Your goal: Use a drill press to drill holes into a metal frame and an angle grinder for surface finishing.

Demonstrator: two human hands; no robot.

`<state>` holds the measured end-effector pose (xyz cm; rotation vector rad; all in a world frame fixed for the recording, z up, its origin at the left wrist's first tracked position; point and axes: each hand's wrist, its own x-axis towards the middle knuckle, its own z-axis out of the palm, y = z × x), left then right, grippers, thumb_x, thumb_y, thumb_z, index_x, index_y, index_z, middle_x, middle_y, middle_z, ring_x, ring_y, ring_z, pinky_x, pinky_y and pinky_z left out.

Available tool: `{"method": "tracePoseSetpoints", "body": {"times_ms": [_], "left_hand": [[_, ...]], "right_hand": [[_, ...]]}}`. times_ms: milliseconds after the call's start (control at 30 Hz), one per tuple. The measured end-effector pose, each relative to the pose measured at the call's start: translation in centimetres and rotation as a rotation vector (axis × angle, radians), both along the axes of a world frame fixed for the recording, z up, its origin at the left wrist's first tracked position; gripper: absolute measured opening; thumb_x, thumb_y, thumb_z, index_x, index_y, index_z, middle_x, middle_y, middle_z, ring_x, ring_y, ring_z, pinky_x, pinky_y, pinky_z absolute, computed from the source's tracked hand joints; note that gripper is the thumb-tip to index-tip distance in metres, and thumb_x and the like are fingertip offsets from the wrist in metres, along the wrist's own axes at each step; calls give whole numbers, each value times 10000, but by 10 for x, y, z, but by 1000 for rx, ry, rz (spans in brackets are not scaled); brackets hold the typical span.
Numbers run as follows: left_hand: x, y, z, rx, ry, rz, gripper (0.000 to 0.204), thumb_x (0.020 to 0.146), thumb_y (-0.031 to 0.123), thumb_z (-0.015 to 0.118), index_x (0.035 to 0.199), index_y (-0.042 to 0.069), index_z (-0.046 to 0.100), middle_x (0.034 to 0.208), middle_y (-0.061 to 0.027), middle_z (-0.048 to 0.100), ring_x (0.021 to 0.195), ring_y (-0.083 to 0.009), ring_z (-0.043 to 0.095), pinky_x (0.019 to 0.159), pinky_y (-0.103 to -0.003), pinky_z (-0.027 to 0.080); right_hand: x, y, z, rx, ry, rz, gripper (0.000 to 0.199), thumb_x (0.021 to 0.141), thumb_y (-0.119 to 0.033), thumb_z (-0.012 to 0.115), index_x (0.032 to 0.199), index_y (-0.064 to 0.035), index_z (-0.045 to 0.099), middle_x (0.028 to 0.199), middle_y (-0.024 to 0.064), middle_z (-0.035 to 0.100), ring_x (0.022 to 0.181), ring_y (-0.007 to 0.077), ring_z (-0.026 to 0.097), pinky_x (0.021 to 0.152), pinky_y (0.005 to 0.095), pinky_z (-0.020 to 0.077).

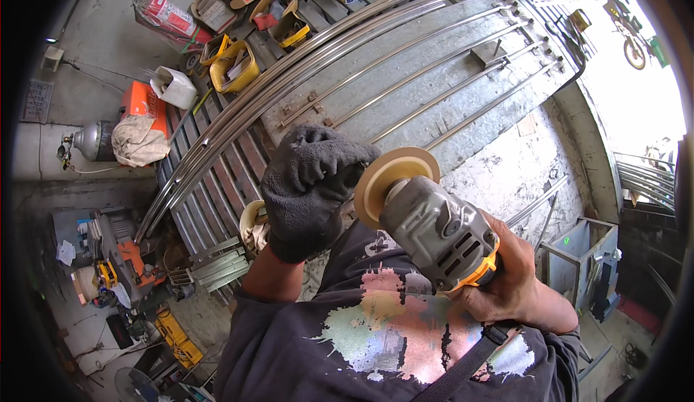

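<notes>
My bare right hand (512, 275) is wrapped round the body of a grey and yellow angle grinder (439, 230), held up in front of my chest. A tan disc (396, 178) is fitted on its head, tilted toward my left side. My left hand (309, 185), in a black work glove, is closed close beside the disc's left edge. Its fingertips are bunched near the upper rim; whether they touch it I cannot tell. A small pale piece shows between glove and disc, too little of it to name. Beyond the hands, long thin metal rods (423, 77) lie across a grey metal table (470, 127).
Long shiny tubes (289, 77) run along the table's left side. Yellow cut-open containers (235, 68), a fire extinguisher (168, 17) and a gas cylinder (95, 140) stand at the left. A metal frame (578, 250) is at the right. A strap (463, 362) crosses my shirt.
</notes>
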<state>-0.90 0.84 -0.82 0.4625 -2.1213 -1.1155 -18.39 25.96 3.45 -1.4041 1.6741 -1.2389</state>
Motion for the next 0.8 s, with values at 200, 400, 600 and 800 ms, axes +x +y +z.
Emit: {"method": "tracePoseSetpoints", "body": {"times_ms": [200,400,600,800], "left_hand": [[2,-5,-11,125,90,-116,215,951,-77,803,1028,64,660,898,34,523,821,-103,497,778,-279,505],[2,-2,-7,145,64,-65,286,941,-108,799,972,76,583,881,29,481,812,-96,487,781,-272,511],[3,-3,-8,119,29,-56,337,920,-130,798,940,85,539,864,30,435,789,-99,461,782,-266,508],[1,-5,-8,131,45,-76,338,901,-140,803,925,87,552,865,27,438,788,-112,461,770,-272,501]], "right_hand": [[0,1,1,4,-18,8,795,835,-159,901,1492,120,550,1316,258,734,1183,358,769,1035,424,592],[0,1,1,3,-40,9,800,833,-161,909,1490,121,551,1337,258,726,1197,358,762,1044,430,588],[2,0,2,21,-29,-1,805,831,-160,914,1494,115,549,1353,260,721,1211,369,758,1054,431,586],[2,-2,1,13,-9,4,805,833,-164,916,1494,112,550,1359,260,718,1222,371,755,1059,432,586]]}}
